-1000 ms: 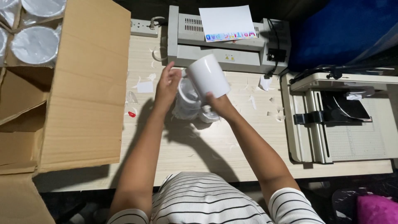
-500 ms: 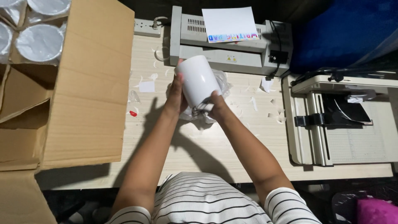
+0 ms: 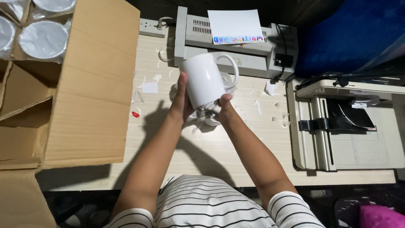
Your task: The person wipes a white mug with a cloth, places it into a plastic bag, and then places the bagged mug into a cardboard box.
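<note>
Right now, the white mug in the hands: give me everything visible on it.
The white mug is plain and glossy, ceramic by its look, with no print showing. Its loop handle points right, toward the laminator. It is held tilted above the wooden table, touching no surface. The left hand grips its left side and the right hand supports its lower end, where crumpled clear plastic wrap hangs. The inside is not visible.

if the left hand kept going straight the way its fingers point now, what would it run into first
The left hand points up the table, away from the person, alongside the white mug it holds. Straight on, it would probably first meet the grey laminator at the table's back edge, though depth is unclear.
</note>
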